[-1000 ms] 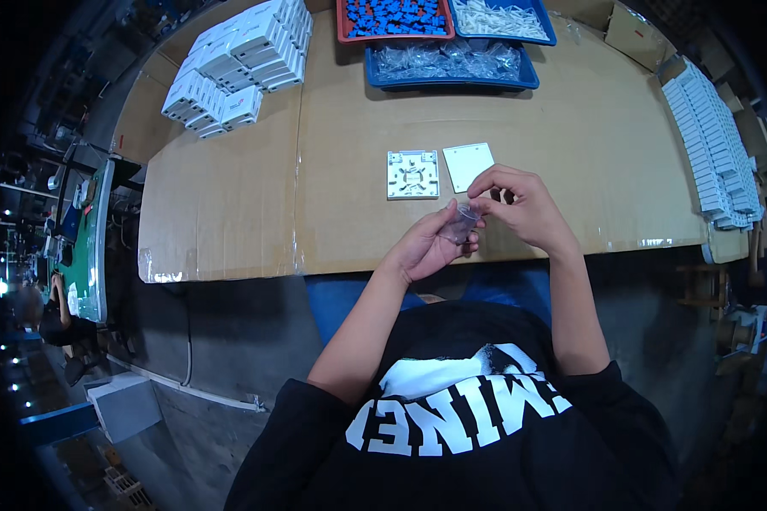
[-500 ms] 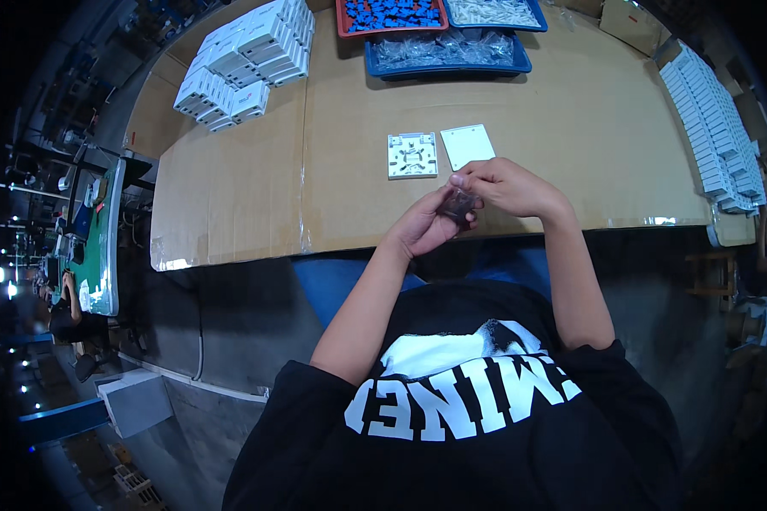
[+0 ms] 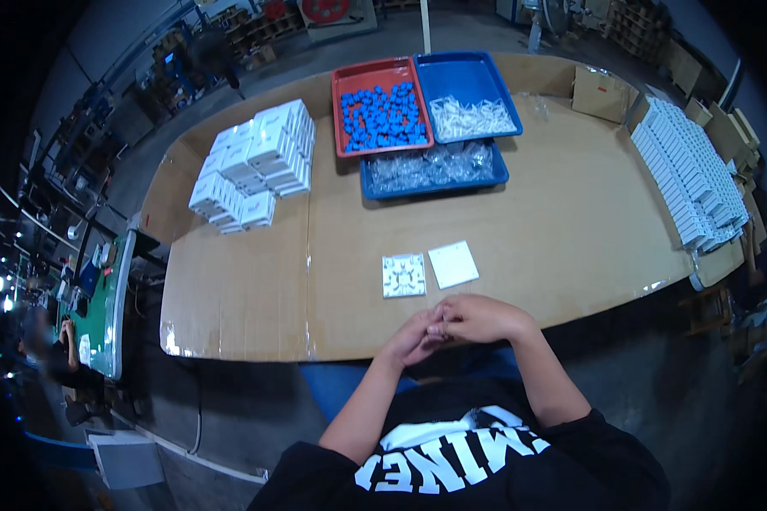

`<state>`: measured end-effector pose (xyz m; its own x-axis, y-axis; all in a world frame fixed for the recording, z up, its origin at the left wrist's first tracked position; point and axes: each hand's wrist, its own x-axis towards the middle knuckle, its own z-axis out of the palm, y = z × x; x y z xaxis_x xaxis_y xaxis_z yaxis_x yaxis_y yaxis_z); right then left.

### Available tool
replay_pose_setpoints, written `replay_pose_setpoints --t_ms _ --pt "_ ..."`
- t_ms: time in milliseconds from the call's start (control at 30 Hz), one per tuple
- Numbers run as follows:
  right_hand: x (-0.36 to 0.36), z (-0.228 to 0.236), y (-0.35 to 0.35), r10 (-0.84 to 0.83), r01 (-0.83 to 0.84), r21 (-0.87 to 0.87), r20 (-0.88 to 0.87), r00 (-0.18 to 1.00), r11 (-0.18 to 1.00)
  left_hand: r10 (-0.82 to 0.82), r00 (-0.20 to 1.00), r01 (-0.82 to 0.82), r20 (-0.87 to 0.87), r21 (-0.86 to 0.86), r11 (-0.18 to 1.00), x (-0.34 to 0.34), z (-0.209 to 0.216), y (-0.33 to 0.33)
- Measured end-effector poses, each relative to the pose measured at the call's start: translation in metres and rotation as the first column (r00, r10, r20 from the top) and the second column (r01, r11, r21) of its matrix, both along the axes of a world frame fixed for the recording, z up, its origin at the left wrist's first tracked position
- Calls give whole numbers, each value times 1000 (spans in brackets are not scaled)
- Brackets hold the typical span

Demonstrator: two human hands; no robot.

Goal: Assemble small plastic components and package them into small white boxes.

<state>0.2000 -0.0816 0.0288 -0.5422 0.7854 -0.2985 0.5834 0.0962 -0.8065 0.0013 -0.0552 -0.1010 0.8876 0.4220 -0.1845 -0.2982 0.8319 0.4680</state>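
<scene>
My left hand (image 3: 412, 339) and my right hand (image 3: 486, 318) meet at the table's near edge, fingers closed together. Between them is a small clear plastic bag, mostly hidden by my fingers now; it showed in the left palm a moment earlier, with the right fingertips pinching its upper end. Just beyond the hands lies a square white plastic box base (image 3: 403, 275), its inner side up with small dark fittings. To its right rests a flat white square cover (image 3: 453, 265), slightly turned and apart from the base.
A red tray (image 3: 342, 128) of blue parts and a blue tray (image 3: 460, 75) of white pieces stand behind another blue tray (image 3: 435, 192) of clear bags. White boxes (image 3: 260, 162) are stacked at left, white units (image 3: 689, 175) at right. A person (image 3: 64, 345) sits at a green table far left.
My view has tilted up, so the trays and the room behind show more. My hands have drawn closer together, covering the bag. The base and cover lie as before.
</scene>
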Motion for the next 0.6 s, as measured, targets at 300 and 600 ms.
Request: replay_pose_setpoints --t_ms 300,600 --pt "113 -12 142 -428 499 124 -365 827 858 28 984 9 175 -208 978 14 28 7" --pt "158 1 346 -718 569 779 -237 655 263 3 990 24 139 -198 980 17 29 9"
